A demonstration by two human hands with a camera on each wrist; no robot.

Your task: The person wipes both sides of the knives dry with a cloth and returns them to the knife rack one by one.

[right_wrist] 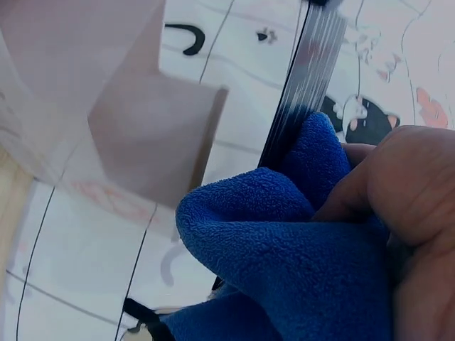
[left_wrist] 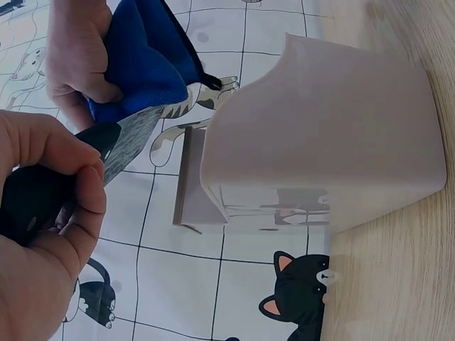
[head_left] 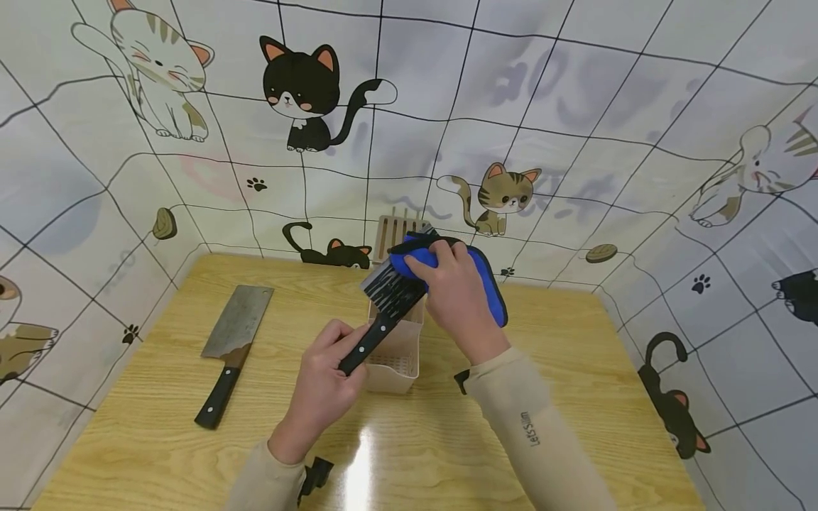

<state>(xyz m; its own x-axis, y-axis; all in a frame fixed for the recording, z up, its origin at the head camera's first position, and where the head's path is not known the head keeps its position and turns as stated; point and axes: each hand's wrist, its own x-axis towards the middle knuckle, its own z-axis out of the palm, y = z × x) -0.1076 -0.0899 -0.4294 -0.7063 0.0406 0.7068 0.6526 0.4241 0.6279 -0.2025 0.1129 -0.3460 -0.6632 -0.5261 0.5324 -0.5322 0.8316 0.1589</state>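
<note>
**Now both hands are working a blue cloth over a streaked knife blade**

Currently, a person is holding a black-handled kitchen knife (head_left: 391,304) in the air with the left hand (head_left: 329,376), whose fingers and thumb are closing firmly round the riveted handle. The knife is slanting, its handle low and to the left, its blade rising away to the right; the blade is showing dark and silvery streaks along its length.

The right hand (head_left: 456,294) is pinching a plush blue cloth (right_wrist: 284,259) with black edging, and the cloth is folding over the upper part of the blade. Its loose end is hanging out to the right of the hand. The blade's tip end is barely peeking out past the folds.

In the head view, the knife is crossing in front of a beige plastic knife holder (head_left: 391,380); the left wrist view is showing the blade apart from it. The holder is standing upright on a wood-grain tabletop (head_left: 556,337), with a perforated compartment opening at its near end and a slotted section rising at its far end.

To the left, a cleaver (head_left: 238,326) is lying flat on the tabletop, its broad grey blade pointing away from the person and its black riveted handle pointing back. Behind the table, a white covering (head_left: 415,128) with a black grid is displaying cartoon cats and paw prints. Beige sleeves (head_left: 537,426) are covering both forearms, the right one bearing dark lettering.
</note>
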